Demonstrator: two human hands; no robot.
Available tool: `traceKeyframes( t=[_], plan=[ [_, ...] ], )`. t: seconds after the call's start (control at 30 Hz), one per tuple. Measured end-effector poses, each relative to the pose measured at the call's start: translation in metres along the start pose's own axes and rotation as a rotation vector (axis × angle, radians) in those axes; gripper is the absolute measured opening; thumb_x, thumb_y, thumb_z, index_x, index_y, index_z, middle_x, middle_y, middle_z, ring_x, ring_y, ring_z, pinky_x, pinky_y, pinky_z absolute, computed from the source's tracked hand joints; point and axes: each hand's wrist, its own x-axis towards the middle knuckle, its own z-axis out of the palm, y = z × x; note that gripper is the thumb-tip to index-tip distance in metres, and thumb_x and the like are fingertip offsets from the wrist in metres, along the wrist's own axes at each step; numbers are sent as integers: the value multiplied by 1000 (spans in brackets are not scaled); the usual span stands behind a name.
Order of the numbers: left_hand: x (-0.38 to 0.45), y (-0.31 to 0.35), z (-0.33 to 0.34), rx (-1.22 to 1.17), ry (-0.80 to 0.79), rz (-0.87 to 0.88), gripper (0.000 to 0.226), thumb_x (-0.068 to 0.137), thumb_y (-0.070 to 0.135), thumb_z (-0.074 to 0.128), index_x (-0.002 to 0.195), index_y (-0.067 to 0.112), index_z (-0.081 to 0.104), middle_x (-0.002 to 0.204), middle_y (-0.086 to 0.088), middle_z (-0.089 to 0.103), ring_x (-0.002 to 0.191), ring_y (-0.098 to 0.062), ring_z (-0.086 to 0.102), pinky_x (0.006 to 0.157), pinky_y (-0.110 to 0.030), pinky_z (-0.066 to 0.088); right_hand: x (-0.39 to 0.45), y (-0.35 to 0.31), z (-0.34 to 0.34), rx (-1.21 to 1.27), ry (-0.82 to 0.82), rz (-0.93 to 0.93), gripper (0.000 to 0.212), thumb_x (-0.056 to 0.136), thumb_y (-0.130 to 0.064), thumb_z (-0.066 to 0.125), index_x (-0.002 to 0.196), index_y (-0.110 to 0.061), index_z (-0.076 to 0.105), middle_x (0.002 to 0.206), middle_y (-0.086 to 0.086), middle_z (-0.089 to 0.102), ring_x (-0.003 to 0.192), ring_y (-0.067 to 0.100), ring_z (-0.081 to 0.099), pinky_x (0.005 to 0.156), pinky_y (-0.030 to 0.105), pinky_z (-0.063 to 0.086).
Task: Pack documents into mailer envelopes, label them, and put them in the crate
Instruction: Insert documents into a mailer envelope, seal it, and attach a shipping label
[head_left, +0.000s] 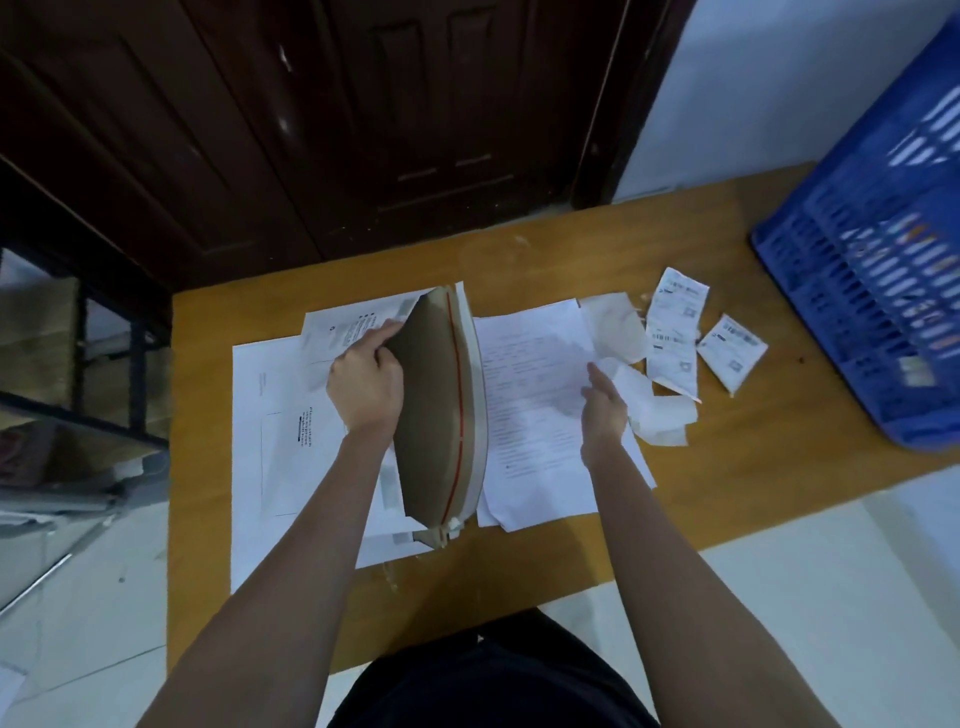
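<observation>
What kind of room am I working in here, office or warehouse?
Probably a small back room or home packing corner, not a warehouse: a low wooden table set against a dark panelled wooden door, a tiled floor, and a blue plastic crate by loose shipping labels.

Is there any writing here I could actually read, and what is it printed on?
None can be read.
Flat mailers: black print, blurred.
Document sheet: fine lines, too small.
Two shipping labels: barcodes and text, blurred.
Open mailer: red strip only.
Blue crate: no writing visible.
</observation>
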Motion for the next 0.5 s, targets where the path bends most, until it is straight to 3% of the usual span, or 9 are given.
traceKeyframes(
  t=[0.1, 0.17, 0.23, 0.33, 0.5],
  plan=[
    [-3, 2, 1, 3, 4, 32, 33, 94, 7, 50, 117, 23, 68, 122, -4, 65, 100, -23, 64, 79, -21, 43, 4, 11, -10, -281, 162, -247, 38, 90, -5, 53, 124, -18, 63, 139, 1, 51, 127, 23, 48, 100, 31, 42],
    [-5, 2, 3, -6, 6, 29, 32, 94, 8, 52, 117, 22, 68, 124, -4, 64, 103, -23, 63, 80, -22, 43, 7, 19, -16, -694, 203, -254, 50, 86, -16, 63, 134, -20, 53, 149, 0, 39, 135, 26, 35, 106, 35, 34],
    [-5, 1, 4, -5, -1, 8, 31, 94, 9, 52, 118, 23, 67, 125, -3, 63, 105, -23, 62, 82, -22, 42, 5, 26, -22, -1021, 215, -159, 76, 81, -31, 71, 146, -23, 32, 155, 2, 23, 141, 27, 19, 111, 40, 24],
    [-6, 0, 4, 7, -3, 16, 31, 94, 11, 52, 119, 22, 67, 126, -3, 63, 106, -24, 62, 83, -23, 42, 2, 35, -25, -1112, 262, -151, 93, 75, -37, 76, 148, -20, 21, 152, 5, 22, 141, 26, 17, 110, 41, 23],
    [-4, -2, 4, 21, -7, -2, 32, 94, 12, 52, 119, 25, 67, 126, -2, 63, 103, -24, 62, 82, -24, 46, -1, 32, -23, -1192, 372, -217, 73, 78, -21, 70, 137, -12, 27, 133, 10, 37, 123, 28, 36, 101, 37, 30]
  ],
)
